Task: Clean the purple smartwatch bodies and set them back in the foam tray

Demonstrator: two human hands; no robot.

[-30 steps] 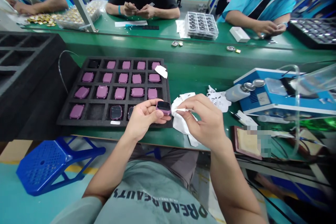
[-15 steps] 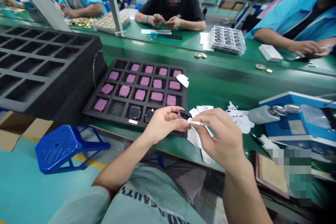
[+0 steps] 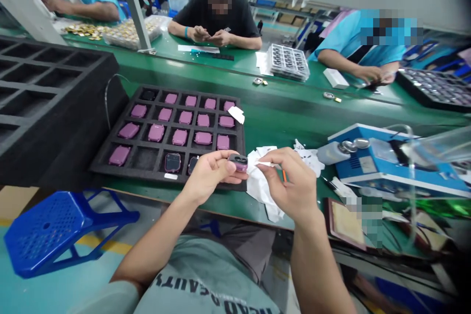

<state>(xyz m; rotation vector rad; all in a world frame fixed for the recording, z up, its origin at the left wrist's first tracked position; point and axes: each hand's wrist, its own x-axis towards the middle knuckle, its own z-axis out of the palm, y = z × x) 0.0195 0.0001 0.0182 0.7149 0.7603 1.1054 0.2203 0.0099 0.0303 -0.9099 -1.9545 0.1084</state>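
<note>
My left hand (image 3: 208,174) is closed round a small purple watch case (image 3: 240,167) with a black face turned up, held above the tray's right front corner. Just to its right, my right hand (image 3: 294,181) pinches a small white wipe (image 3: 263,163) between thumb and forefinger, apart from the case. An orange bit (image 3: 284,175) shows by its palm; whether it is held I cannot tell. Beneath sits a black foam tray (image 3: 138,169) with purple watch cases (image 3: 180,137) in most pockets. One front pocket holds a case with a dark screen (image 3: 172,162); another is partly hidden behind my left hand.
Crumpled white paper (image 3: 263,189) lies under my hands. At right stand a blue machine (image 3: 353,169) and a white bottle (image 3: 331,153). A larger foam tray (image 3: 73,122) rises at left, near a blue stool (image 3: 47,235). Several co-workers sit across the green bench (image 3: 206,71).
My right hand with the wipe has moved off the watch case. The case has turned, so its black face and purple side show more. The view has swung right.
</note>
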